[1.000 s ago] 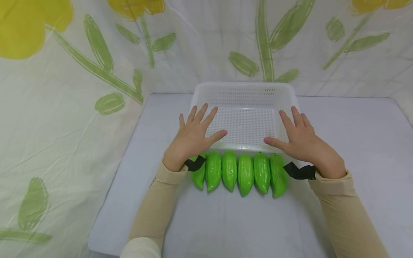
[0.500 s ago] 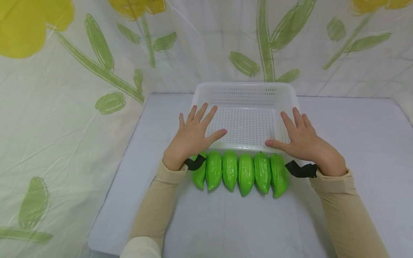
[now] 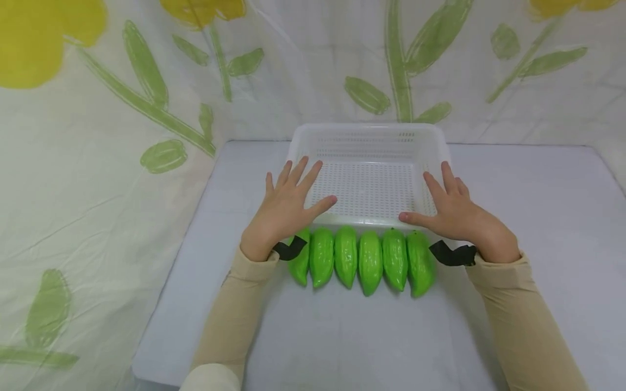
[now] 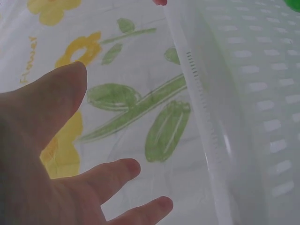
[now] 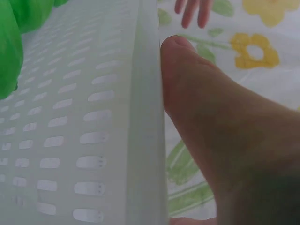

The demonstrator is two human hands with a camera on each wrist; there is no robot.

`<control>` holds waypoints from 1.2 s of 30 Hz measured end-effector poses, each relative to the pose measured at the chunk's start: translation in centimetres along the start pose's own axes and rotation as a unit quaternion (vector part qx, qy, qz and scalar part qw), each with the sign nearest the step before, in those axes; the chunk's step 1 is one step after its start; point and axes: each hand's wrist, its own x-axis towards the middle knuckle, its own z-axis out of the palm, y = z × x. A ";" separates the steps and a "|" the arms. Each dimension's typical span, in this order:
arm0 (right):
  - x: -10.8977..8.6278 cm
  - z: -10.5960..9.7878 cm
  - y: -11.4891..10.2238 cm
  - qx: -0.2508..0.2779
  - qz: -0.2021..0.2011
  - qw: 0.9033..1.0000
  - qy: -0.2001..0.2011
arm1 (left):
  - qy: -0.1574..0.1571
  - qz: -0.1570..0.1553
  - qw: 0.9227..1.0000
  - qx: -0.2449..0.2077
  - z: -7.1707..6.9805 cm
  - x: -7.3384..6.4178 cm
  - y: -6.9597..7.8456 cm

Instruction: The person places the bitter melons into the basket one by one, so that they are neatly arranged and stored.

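My left hand point(image 3: 281, 209) is held over the left side of a white perforated plastic basket point(image 3: 368, 221), its fingers spread and nothing in its grasp. Over the basket's right front part, my right hand point(image 3: 457, 214) is likewise spread and holds nothing. Several glossy green, elongated fruits with pointed ends point(image 3: 370, 263) lie side by side in a row along the basket's front. The left wrist partly hides the leftmost one. The right wrist view shows the right thumb point(image 5: 187, 79) right at the basket rim point(image 5: 147, 117).
A pale cloth-covered table point(image 3: 352, 342) lies under everything. Behind it hangs a white curtain with yellow flowers and green leaves point(image 3: 367, 95), close to the basket's far side. Black bands point(image 3: 452, 253) sit at both wrists, above beige sleeves.
The head view has shifted very slightly. My left hand has drifted a little to the left, and the right hand stays nearly still. The basket and the green fruits have not moved.
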 end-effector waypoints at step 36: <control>0.3 0.0 0.3 0.013 -0.003 1.000 -0.011 | 0.189 0.034 0.980 -0.050 6.6 -6.8 -3.0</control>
